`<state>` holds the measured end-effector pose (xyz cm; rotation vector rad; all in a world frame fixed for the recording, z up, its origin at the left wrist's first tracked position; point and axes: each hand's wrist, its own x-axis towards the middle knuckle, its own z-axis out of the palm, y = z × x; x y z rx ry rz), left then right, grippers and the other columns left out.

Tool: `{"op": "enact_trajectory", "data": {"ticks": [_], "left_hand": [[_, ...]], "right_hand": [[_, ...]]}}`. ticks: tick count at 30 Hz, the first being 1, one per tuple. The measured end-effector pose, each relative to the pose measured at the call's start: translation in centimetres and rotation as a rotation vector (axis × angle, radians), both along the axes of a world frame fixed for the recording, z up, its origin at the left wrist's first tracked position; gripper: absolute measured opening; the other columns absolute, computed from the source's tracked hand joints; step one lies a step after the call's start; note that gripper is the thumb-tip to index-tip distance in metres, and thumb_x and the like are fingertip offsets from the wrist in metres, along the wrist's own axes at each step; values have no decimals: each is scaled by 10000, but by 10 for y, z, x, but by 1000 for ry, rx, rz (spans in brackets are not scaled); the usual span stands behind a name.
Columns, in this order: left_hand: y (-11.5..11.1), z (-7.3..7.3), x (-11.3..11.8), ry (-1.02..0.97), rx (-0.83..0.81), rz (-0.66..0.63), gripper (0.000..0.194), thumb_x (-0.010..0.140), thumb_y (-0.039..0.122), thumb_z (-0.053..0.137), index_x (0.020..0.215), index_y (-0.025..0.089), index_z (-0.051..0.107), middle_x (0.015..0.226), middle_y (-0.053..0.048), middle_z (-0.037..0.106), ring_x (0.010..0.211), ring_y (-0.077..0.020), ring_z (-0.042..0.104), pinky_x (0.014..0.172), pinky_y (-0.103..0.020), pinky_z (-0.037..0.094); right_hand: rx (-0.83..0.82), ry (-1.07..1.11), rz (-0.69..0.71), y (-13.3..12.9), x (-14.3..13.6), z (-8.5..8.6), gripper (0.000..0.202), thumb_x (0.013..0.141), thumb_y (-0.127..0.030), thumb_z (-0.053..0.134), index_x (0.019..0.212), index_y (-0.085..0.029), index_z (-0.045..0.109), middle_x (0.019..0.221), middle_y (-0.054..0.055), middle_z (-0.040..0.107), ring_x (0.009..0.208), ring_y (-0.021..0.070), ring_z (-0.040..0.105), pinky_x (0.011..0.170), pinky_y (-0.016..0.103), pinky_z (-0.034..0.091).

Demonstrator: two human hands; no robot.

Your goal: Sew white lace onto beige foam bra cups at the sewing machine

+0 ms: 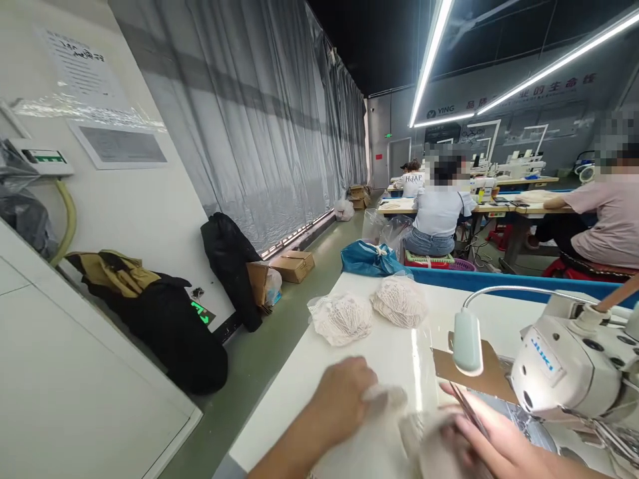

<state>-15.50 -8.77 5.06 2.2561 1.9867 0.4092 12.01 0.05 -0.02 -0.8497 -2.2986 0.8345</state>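
Note:
At the bottom centre my left hand (344, 394) is closed on the edge of a cream-coloured fabric (372, 439), which is partly blurred. My right hand (486, 429), to the right and near the sewing machine (554, 359), has metal tweezers (469, 409) between its fingers. Its lower fingers are blurred against the fabric, so their hold on it is unclear. Beyond my hands, two bundles of white lacy fabric (344, 318) (400, 301) lie side by side on the white table (294, 372).
A lamp (467, 342) hangs over a brown board (492, 372) by the machine. A blue bag (372, 258) sits at the table's far edge. Beyond it, a seated person (439, 216) and others work. Cardboard boxes (293, 266) stand on the floor at left.

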Motion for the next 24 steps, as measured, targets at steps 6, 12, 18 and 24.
{"op": "enact_trajectory", "data": {"ticks": [6,12,18,24], "left_hand": [[65,37,-63,33,452,261,413,791,43,455,1154,196,579,1286,-102,539,1212,-255,473,1019,-400,395],[101,-7,-78,56,256,190,518,726,242,687,1231,209,576,1376,-128,533,1275,-317,483,1042,-487,406],[79,-23,-61,48,243,129,575,818,363,626,1348,186,490,1463,-151,439,1371,-337,371,1114,-567,308],[48,-4,30,-123,176,-283,342,888,380,568,1208,267,612,1262,-88,630,1175,-276,584,981,-426,510]], "right_hand": [[259,273,-92,70,-108,28,423,981,-343,314,1337,-210,499,1464,108,450,1375,244,373,1139,458,311],[193,83,-67,113,-107,-9,440,946,-326,340,1294,-175,563,1447,162,466,1351,328,400,1079,581,341],[102,-90,90,39,-5,-11,362,905,-238,446,1205,-269,646,1362,72,580,1247,250,537,1041,396,441],[91,-145,-15,-37,110,-8,503,787,-119,486,1229,-309,634,1282,36,642,1147,255,611,962,384,498]]}}
